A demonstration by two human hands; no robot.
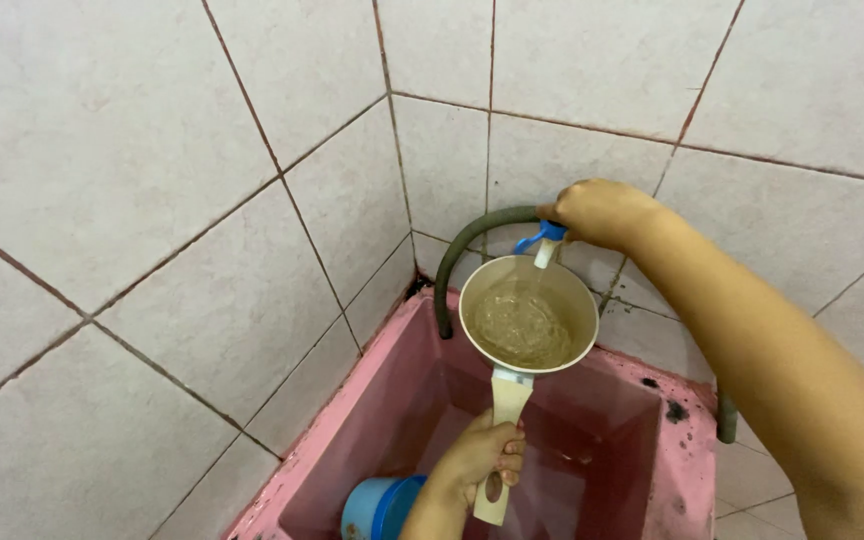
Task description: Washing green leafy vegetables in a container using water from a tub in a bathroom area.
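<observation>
My left hand (479,457) grips the handle of a cream dipper (572,300), held level over a pink water tank (352,420). The dipper holds cloudy water. My right hand (597,212) is closed on a tap with a blue part (542,235) on the tiled wall, just above the dipper's far rim. A thin stream of water runs from the tap into the dipper. A dark grey hose (467,250) arcs from the tap down to the left, into the tank's corner.
White wall tiles (202,200) with brown grout close in on the left and behind, meeting at a corner. A blue bucket (377,508) sits at the tank's bottom left. Black grime spots (674,410) mark the tank's right rim.
</observation>
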